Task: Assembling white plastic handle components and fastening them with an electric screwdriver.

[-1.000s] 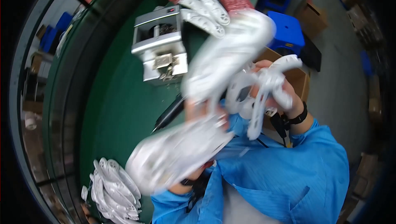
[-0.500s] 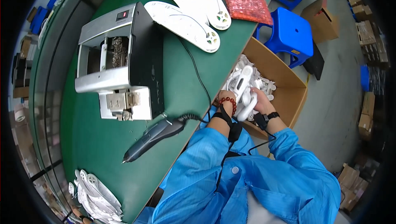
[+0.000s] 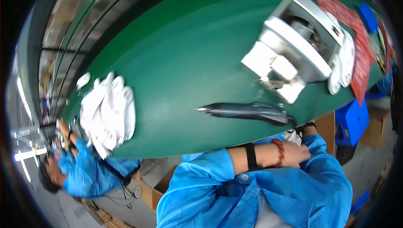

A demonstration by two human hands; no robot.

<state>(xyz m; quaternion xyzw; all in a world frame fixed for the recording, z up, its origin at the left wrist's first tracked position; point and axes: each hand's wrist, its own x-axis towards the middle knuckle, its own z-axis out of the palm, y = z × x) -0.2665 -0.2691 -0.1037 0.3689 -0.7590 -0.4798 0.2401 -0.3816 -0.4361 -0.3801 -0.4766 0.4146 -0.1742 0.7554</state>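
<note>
My left hand point(image 3: 297, 155), with a red bead bracelet and a black strap on its arm, reaches across my front to the right. Motion blurs its fingers. Just beyond it is my right hand point(image 3: 310, 129), mostly hidden below the table's edge, so its grip does not show. White plastic parts point(image 3: 293, 137) show between the hands; whether either hand holds one is unclear. A dark grey electric screwdriver point(image 3: 247, 111) lies on the green table point(image 3: 184, 68), its bit pointing left. Behind it stands a silver and black screw feeder point(image 3: 302, 55).
At the table's left end lies a pile of white plastic shells point(image 3: 110, 112). More white shells point(image 3: 342, 66) and red bubble wrap point(image 3: 362, 66) lie beyond the feeder. A cardboard box point(image 3: 326, 128) and a blue stool point(image 3: 352, 118) stand right. A co-worker in blue point(image 3: 86, 173) sits left.
The view has swung left, so the feeder and screwdriver appear farther right and a co-worker is in view. My hands have left the middle of the parts box; my left arm now crosses my front.
</note>
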